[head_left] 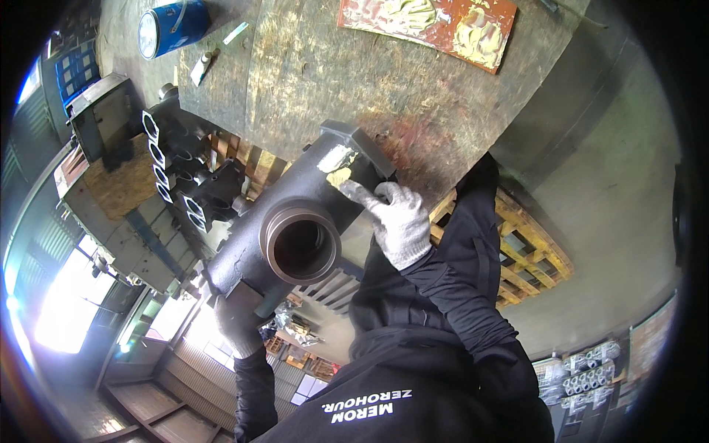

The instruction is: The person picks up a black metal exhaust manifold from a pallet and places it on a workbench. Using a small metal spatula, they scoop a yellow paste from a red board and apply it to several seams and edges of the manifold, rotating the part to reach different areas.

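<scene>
- The right hand (401,221), in a pale glove, stretches its index finger to the yellow putty (339,177); its other fingers half curl, and whether they hold anything I cannot tell.
- The left hand (238,323), also gloved, grips the lower end of the black pipe fitting (255,229).
- That fitting slants between both hands, its round side port left of the right hand, its upper end at the counter (295,81).
- Farther out: a reddish-brown board (425,40) with putty, a blue bucket (181,29).

Smooth metal pipe (282,190), rough wooden tabletop (310,81)
</scene>
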`<action>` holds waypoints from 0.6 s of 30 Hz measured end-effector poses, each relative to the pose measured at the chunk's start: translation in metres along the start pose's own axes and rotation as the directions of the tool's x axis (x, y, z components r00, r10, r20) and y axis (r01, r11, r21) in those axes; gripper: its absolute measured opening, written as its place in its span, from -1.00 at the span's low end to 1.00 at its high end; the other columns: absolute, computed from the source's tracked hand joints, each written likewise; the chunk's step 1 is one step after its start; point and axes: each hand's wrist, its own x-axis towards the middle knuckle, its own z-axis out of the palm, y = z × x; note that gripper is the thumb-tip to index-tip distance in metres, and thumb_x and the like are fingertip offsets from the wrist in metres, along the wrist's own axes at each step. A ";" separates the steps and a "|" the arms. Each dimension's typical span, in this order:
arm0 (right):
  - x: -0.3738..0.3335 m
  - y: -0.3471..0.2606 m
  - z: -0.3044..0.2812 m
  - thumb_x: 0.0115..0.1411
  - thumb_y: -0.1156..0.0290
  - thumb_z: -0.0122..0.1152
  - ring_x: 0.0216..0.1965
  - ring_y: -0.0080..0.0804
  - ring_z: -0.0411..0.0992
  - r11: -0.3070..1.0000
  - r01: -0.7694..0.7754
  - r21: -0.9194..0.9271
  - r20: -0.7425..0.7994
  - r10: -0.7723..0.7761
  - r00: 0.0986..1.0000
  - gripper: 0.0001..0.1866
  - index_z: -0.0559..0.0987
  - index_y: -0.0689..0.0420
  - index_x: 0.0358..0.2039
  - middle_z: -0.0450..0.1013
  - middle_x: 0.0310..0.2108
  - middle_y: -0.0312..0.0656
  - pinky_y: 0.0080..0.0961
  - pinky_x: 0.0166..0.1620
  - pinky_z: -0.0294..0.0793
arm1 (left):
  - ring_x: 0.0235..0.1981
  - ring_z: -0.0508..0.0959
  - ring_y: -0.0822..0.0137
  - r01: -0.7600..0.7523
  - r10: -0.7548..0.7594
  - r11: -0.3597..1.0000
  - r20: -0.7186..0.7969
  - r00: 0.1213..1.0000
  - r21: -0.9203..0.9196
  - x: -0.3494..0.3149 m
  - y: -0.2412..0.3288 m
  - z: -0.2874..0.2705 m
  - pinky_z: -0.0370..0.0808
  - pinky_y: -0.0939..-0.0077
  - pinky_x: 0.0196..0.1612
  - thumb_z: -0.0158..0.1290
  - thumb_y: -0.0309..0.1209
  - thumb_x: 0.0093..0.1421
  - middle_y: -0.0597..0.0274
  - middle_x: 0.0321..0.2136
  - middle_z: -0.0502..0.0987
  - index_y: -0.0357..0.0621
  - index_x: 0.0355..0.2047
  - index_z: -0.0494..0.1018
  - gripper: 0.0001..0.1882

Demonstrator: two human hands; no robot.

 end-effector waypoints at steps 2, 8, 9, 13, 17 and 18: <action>-0.006 -0.009 0.005 0.06 0.42 0.38 -0.21 -0.19 0.45 0.998 0.012 0.061 -0.002 -0.012 1.000 -0.28 0.55 -0.40 0.27 0.43 -0.19 -0.26 -0.22 -0.11 0.49 | -0.14 0.58 0.29 0.002 -0.002 1.000 0.016 1.000 0.015 0.003 -0.004 -0.005 0.54 0.38 -0.03 0.12 -0.48 0.36 0.15 -0.13 0.57 -0.32 0.03 0.47 -0.73; -0.015 -0.013 0.006 0.09 0.41 0.35 -0.15 -0.19 0.46 0.990 0.067 0.124 -0.048 -0.062 0.997 -0.37 0.59 -0.31 0.22 0.45 -0.18 -0.27 -0.19 -0.08 0.48 | -0.05 0.58 0.22 -0.098 0.102 0.989 -0.027 0.994 0.111 0.012 -0.016 -0.013 0.54 0.32 0.03 0.16 -0.47 0.33 0.08 -0.08 0.57 -0.34 0.09 0.46 -0.64; -0.015 -0.010 0.005 0.12 0.40 0.30 -0.15 -0.19 0.47 0.989 0.077 0.125 -0.060 -0.069 0.996 -0.38 0.58 -0.30 0.24 0.46 -0.19 -0.26 -0.20 -0.10 0.50 | -0.04 0.58 0.21 -0.081 0.083 0.993 -0.018 0.996 0.090 0.013 -0.017 -0.014 0.54 0.31 0.04 0.16 -0.48 0.32 0.06 -0.07 0.57 -0.35 0.09 0.46 -0.63; -0.011 0.001 0.007 0.17 0.46 0.23 -0.20 -0.22 0.50 0.998 0.067 0.018 -0.093 -0.065 0.994 -0.42 0.59 -0.27 0.22 0.47 -0.22 -0.26 -0.24 -0.14 0.52 | -0.04 0.59 0.20 -0.083 0.084 0.994 -0.010 0.996 0.066 0.017 -0.017 -0.013 0.54 0.29 0.03 0.17 -0.48 0.31 0.06 -0.08 0.58 -0.35 0.10 0.46 -0.63; -0.004 0.016 0.012 0.17 0.49 0.23 -0.18 -0.23 0.48 0.999 0.018 -0.030 -0.095 -0.021 0.995 -0.45 0.62 -0.24 0.18 0.47 -0.20 -0.27 -0.22 -0.10 0.51 | -0.07 0.59 0.22 -0.053 0.056 0.998 -0.067 0.996 0.041 0.018 -0.017 -0.012 0.56 0.29 0.00 0.18 -0.48 0.31 0.09 -0.12 0.59 -0.33 0.08 0.46 -0.64; -0.001 0.019 0.013 0.17 0.48 0.24 -0.18 -0.23 0.48 1.000 0.014 -0.020 -0.124 -0.016 0.992 -0.46 0.62 -0.23 0.18 0.47 -0.20 -0.28 -0.21 -0.09 0.50 | -0.08 0.59 0.22 -0.110 0.115 0.989 -0.043 0.993 0.095 0.016 -0.019 -0.012 0.56 0.29 -0.01 0.19 -0.48 0.30 0.10 -0.13 0.59 -0.33 0.08 0.46 -0.64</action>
